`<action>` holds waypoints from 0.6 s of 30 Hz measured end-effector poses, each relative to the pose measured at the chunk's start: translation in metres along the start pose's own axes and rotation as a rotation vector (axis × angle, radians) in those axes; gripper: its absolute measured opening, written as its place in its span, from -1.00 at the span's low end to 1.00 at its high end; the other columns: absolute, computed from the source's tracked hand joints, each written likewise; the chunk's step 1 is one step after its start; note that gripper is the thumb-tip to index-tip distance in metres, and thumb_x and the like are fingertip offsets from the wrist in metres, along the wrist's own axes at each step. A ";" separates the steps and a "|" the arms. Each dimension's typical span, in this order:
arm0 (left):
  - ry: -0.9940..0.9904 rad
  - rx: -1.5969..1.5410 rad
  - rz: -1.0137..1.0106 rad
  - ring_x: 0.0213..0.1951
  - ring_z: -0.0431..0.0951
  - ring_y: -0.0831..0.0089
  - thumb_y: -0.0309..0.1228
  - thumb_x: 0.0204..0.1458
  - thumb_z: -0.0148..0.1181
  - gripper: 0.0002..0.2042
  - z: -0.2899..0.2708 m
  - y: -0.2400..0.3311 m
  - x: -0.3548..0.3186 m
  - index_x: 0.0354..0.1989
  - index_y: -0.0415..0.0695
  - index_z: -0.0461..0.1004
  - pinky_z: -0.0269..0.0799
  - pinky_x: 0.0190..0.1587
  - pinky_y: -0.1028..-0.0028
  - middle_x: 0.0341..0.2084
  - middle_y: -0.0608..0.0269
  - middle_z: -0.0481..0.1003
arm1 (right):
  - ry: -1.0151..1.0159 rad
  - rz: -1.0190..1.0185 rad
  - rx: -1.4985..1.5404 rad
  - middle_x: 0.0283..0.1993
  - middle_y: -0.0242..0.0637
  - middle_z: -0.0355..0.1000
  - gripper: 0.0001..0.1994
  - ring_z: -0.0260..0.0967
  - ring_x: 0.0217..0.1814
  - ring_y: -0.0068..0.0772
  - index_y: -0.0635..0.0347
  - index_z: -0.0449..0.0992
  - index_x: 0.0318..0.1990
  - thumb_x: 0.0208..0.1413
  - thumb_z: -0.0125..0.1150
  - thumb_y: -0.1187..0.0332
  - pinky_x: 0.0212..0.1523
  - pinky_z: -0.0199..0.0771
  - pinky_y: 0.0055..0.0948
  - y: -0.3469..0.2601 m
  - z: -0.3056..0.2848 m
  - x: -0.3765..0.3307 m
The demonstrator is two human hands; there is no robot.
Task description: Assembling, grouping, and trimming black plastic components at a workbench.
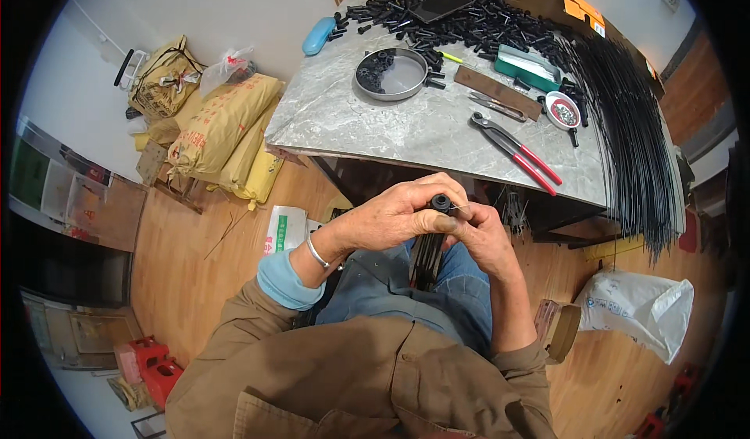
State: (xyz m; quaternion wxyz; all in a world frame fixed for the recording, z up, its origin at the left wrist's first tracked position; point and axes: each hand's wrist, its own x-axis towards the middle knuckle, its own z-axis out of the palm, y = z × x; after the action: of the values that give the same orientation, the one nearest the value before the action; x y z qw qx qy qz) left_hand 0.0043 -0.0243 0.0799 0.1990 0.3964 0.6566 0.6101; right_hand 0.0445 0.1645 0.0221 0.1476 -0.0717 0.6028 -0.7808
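Hands meet over the lap, just below the near edge of the marble table. Left hand wraps closed around a black capped bundle, one bundle, rods hanging down between the knees so the top end faces up. Right hand is pinched narrow at that top; what it grips is probably a thin wire, hard to tell. On the table: one metal bowl of black parts at centre, one red-handled pliers near the front edge within reach, one small dish right of the bowl. Black caps piled at the far edge, too many to count. Long black rods fan over the right edge.
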 end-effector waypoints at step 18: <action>0.302 -0.476 -0.036 -0.49 0.32 0.52 0.11 0.18 -0.16 -0.49 0.014 -0.030 0.000 -0.39 -0.19 0.27 0.30 -0.39 0.55 -0.61 0.32 0.24 | 0.285 -0.176 -0.237 -0.34 -0.39 0.44 -0.90 0.36 -0.37 -0.63 0.28 0.49 -0.31 0.01 0.26 0.52 -0.35 0.38 -0.63 -0.028 0.003 -0.010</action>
State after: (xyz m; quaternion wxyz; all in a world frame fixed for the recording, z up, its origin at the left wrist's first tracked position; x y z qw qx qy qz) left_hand 0.0068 -0.0136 0.0484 0.1969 0.2314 0.5240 0.7957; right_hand 0.0506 0.1710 0.0500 -0.0173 -0.0297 0.6968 -0.7164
